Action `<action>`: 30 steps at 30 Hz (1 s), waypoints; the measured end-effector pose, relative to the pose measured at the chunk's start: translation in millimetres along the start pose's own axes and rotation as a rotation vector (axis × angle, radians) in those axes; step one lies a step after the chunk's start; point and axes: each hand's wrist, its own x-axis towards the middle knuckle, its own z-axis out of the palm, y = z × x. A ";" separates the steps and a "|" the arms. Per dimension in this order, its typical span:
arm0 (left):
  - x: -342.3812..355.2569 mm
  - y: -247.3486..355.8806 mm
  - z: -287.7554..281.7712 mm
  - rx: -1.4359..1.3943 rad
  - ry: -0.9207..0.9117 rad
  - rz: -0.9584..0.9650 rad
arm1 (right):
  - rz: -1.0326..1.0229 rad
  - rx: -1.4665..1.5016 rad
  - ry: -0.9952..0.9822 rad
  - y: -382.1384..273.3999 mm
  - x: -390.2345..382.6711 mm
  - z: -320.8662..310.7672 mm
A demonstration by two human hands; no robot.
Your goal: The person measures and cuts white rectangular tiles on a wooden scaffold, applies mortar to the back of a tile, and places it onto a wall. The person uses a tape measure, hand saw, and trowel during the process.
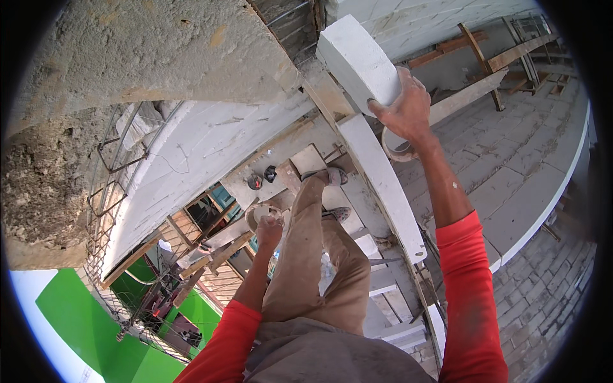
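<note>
My right hand (408, 108) is closed on the near end of a white rectangular block (357, 57), thumb on one side and fingers over the other. The block lies near the top of a narrow white block wall (383, 185); whether it rests there I cannot tell. Lower and to the left, my left hand (269, 231) grips a small round whitish container (260, 212) with a smeared rim. Beneath my right wrist shows part of a round pale rim (397, 145), the rest of it hidden.
Rough grey concrete (166, 57) overhangs at upper left, with bent steel rebar (118, 159) below it. My sandalled feet (335, 214) stand on planks and blocks. A dark small object (270, 173) lies beside them. Wooden boards (472, 96) stand at right, above a block surface (504, 172).
</note>
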 end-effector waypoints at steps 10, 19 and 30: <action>-8.9 81.7 -43.7 -0.563 -0.039 0.256 | 0.208 0.013 -0.001 36.4 -47.2 -76.4; -52.4 255.1 -175.5 -0.425 -0.186 0.656 | 0.336 0.137 0.100 62.6 -108.2 -119.4; 67.7 505.7 -58.0 -0.070 0.018 0.732 | 0.290 0.041 0.009 56.7 -144.1 -114.5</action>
